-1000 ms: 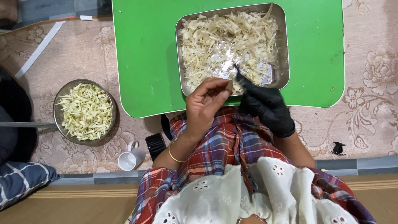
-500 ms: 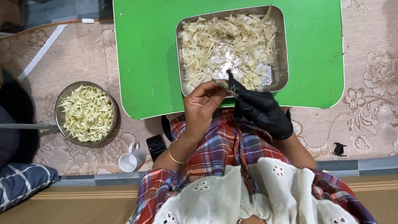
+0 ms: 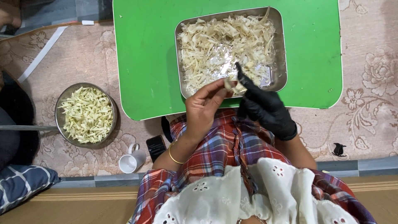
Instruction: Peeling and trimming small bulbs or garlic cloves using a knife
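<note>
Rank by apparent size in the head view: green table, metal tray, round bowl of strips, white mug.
1. Green table
2. Metal tray
3. Round bowl
4. White mug
The bowl and mug sit lower, on the carpet, so may look slightly small.

The counter [image 3: 145,62] is flat bright green, and on it a silver steel tray [image 3: 282,49] holds pale cream shreds [image 3: 219,41]; the right hand [image 3: 265,108] wears a glossy black glove, while the bare left hand [image 3: 205,108] has a thin gold bangle [image 3: 172,154] at its wrist. On the dusty pink carpet [image 3: 373,83] with its faded floral pattern sit a steel bowl [image 3: 62,97] of yellowish strips [image 3: 87,115], a white mug [image 3: 132,159] and a black phone [image 3: 156,147]. The skirt [image 3: 215,149] is red, blue and white plaid, the top [image 3: 248,199] white eyelet, and the cushion [image 3: 20,182] navy with white checks.
</note>
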